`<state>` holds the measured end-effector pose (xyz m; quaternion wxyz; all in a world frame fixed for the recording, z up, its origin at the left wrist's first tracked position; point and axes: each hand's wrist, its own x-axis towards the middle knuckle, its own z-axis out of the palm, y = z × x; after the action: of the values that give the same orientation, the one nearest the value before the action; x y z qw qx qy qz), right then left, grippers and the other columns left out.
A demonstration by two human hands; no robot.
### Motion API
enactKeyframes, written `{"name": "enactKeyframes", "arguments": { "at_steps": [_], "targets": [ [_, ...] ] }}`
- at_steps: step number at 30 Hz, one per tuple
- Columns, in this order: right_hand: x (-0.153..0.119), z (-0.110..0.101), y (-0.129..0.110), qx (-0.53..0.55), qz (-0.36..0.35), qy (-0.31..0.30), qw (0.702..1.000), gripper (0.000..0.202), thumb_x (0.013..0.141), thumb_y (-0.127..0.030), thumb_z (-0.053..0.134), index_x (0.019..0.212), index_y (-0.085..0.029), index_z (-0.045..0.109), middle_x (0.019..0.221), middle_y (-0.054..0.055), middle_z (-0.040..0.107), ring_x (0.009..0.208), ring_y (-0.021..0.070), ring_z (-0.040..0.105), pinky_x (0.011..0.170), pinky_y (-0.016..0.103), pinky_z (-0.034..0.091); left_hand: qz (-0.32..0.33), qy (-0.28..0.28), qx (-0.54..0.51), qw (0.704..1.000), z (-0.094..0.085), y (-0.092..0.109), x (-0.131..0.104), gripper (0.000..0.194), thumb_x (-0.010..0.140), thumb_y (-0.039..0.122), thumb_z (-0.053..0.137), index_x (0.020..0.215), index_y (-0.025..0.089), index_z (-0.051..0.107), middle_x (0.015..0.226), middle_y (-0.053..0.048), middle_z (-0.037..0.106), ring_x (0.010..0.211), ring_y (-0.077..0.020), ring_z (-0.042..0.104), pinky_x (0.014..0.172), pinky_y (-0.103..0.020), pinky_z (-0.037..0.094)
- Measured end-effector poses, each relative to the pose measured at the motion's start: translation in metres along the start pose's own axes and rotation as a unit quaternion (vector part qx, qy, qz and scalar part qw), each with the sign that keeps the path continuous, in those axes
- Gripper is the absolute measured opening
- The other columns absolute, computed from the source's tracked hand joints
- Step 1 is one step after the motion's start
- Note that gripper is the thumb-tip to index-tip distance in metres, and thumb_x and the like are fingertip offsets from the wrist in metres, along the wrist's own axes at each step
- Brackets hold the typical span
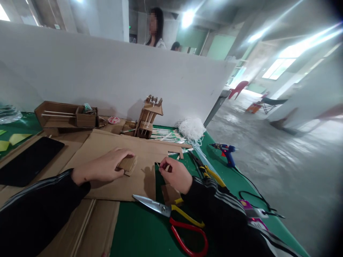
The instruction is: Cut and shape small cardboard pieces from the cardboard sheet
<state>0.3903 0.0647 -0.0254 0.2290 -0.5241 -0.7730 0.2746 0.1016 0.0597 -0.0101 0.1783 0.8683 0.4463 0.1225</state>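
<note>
Left hand (105, 167): fingers and thumb closed round a small layered cardboard block (128, 164), held over the large cardboard sheet (142, 151). Right hand (175, 175): thumb and fingertips pinched together, apparently on a thin pale sliver (157, 164), just beyond the sheet's right edge; too small to identify. Hands apart, block and sliver not touching. Technique, my judgement: grip the block by its sides, firmly enough that the layers cannot slide but without crushing the corrugation; leave the right-facing side clear of fingers. Pinch the sliver close to its working end, since a long overhang would probably flex. Brace both wrists to steady the work. Hazards: the scissors (166, 211) lie with their point at the sheet's near edge, so keep the right sleeve off the handles; the glue gun (227, 154) on the counter (139, 232) may be hot.
</note>
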Motion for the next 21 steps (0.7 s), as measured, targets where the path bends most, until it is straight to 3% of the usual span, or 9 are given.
{"name": "enactKeyframes", "arguments": {
  "at_steps": [6, 10, 14, 16, 19, 21],
  "targets": [
    [-0.02, -0.01, -0.019, 0.121, 0.008, -0.015, 0.993, 0.006, 0.083, -0.024, 0.057, 0.078, -0.021, 0.054, 0.067, -0.005, 0.054, 0.054, 0.0106, 0.048, 0.05, 0.023, 0.037, -0.004, -0.004, 0.019, 1.0, -0.001, -0.004, 0.001, 0.062, 0.071, 0.013, 0.057, 0.131, 0.022, 0.049, 0.143, -0.009, 0.047, 0.135, -0.0311, 0.038, 0.113, -0.049, 0.03],
    [-0.03, -0.001, -0.024, 0.194, 0.013, -0.052, 0.98, 0.007, 0.082, -0.027, 0.056, 0.083, -0.021, 0.052, 0.064, -0.006, 0.052, 0.051, 0.0106, 0.051, 0.047, 0.022, 0.039, 0.009, -0.007, 0.009, 1.0, -0.001, 0.016, 0.0, 0.055, 0.079, 0.026, 0.062, 0.132, 0.024, 0.049, 0.144, -0.009, 0.048, 0.134, -0.0305, 0.04, 0.112, -0.047, 0.031],
    [-0.038, 0.012, -0.029, 0.219, 0.01, -0.064, 0.974, 0.008, 0.078, -0.026, 0.062, 0.081, -0.02, 0.059, 0.063, -0.005, 0.054, 0.053, 0.0101, 0.047, 0.049, 0.021, 0.036, 0.063, -0.038, -0.104, 0.992, -0.002, 0.055, -0.002, 0.047, 0.09, 0.033, 0.056, 0.136, 0.029, 0.044, 0.119, -0.003, 0.065, 0.104, -0.0192, 0.062, 0.089, -0.03, 0.047],
    [-0.042, 0.018, -0.032, 0.219, 0.012, -0.059, 0.974, 0.007, 0.078, -0.025, 0.064, 0.079, -0.018, 0.064, 0.062, -0.004, 0.055, 0.055, 0.0101, 0.046, 0.05, 0.021, 0.034, 0.087, -0.05, -0.1, 0.99, -0.001, 0.07, -0.003, 0.024, 0.092, 0.032, 0.054, 0.116, 0.027, 0.058, 0.1, 0.0, 0.069, 0.09, -0.0174, 0.063, 0.08, -0.028, 0.045],
    [-0.046, 0.021, -0.037, 0.217, 0.021, -0.054, 0.974, 0.008, 0.078, -0.024, 0.063, 0.078, -0.017, 0.067, 0.06, -0.004, 0.054, 0.054, 0.0101, 0.044, 0.049, 0.022, 0.032, 0.11, -0.03, -0.078, 0.99, 0.004, 0.078, -0.002, 0.013, 0.094, 0.029, 0.052, 0.097, 0.024, 0.063, 0.089, 0.001, 0.07, 0.082, -0.0159, 0.063, 0.074, -0.026, 0.042],
    [-0.049, 0.019, -0.04, 0.216, 0.02, -0.056, 0.975, 0.009, 0.079, -0.023, 0.062, 0.083, -0.017, 0.067, 0.063, -0.003, 0.058, 0.055, 0.0107, 0.047, 0.05, 0.022, 0.034, 0.124, -0.025, -0.064, 0.99, 0.005, 0.076, -0.001, 0.014, 0.094, 0.029, 0.052, 0.097, 0.025, 0.065, 0.088, 0.002, 0.071, 0.081, -0.0149, 0.064, 0.074, -0.025, 0.042]
  ]
}}
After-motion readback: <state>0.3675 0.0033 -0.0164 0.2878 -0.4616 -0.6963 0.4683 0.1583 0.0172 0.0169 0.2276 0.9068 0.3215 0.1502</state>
